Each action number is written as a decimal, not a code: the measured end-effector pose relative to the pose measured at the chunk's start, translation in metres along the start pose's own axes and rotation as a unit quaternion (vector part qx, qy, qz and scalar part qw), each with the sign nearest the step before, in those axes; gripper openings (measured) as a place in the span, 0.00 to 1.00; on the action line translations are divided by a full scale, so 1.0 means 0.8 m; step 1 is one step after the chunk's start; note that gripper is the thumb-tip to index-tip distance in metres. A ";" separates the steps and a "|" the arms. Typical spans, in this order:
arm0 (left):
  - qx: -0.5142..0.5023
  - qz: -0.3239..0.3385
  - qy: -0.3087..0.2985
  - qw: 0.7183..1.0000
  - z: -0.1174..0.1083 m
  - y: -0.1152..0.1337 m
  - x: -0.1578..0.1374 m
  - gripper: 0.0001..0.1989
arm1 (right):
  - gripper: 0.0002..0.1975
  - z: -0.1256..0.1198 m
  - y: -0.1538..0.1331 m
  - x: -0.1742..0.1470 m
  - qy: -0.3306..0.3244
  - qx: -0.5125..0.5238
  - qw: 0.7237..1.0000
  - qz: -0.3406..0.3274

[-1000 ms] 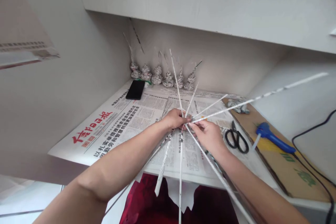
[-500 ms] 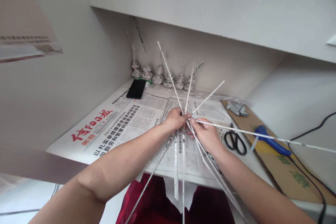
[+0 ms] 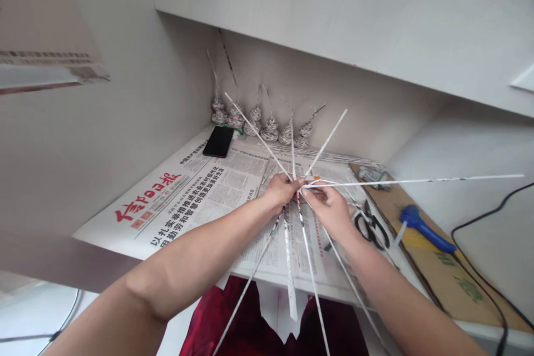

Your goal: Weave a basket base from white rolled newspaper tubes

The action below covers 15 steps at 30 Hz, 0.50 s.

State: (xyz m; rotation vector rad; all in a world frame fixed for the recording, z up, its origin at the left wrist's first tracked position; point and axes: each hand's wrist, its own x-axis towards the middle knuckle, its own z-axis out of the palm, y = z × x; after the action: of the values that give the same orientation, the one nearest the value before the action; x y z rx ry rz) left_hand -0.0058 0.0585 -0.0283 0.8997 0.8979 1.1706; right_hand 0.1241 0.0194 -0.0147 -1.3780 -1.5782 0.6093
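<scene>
Several thin rolled-newspaper sticks (image 3: 326, 143) cross at one centre above the table and fan out in all directions. My left hand (image 3: 283, 189) pinches that crossing from the left, thumb on top. On the right side of the crossing, my right hand (image 3: 329, 208) has its fingers closed on a paper stick (image 3: 417, 181) that points out to the right. Other sticks hang toward my lap, among them a wider flat-ended one (image 3: 290, 278). The fingertips partly hide the centre.
Newspaper (image 3: 208, 194) covers the table. Several woven gourd shapes (image 3: 270, 129) line the back wall near a black phone (image 3: 218, 142). To the right lie black scissors (image 3: 371, 228), a blue glue gun (image 3: 425, 228) and cardboard (image 3: 459, 267). An overhanging white panel (image 3: 334, 22) is above.
The fan of sticks has turned anticlockwise: the upper ones lean further left and the right-hand stick has swung up to nearly level. Both hands stay at the crossing.
</scene>
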 end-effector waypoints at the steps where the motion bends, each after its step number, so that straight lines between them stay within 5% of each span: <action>1: -0.007 -0.004 0.006 1.000 0.001 0.000 0.000 0.09 | 0.20 0.003 0.000 0.002 -0.013 0.055 0.998 0.041; 5: -0.022 -0.027 0.012 0.999 0.004 0.001 -0.003 0.10 | 0.21 0.012 0.001 0.010 -0.031 0.153 0.976 0.153; 11: -0.027 -0.058 0.020 0.998 0.003 0.001 0.002 0.05 | 0.20 0.014 0.015 0.017 -0.070 0.232 0.951 0.195; 15: 0.042 -0.070 0.011 0.997 -0.005 0.004 0.009 0.11 | 0.19 0.016 0.028 0.014 -0.078 0.272 0.940 0.190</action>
State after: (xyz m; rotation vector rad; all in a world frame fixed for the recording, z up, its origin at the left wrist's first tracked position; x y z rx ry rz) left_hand -0.0094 0.0663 -0.0275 0.8784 1.0174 1.0298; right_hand 0.1244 0.0381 -0.0357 -1.2233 -1.1310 1.3095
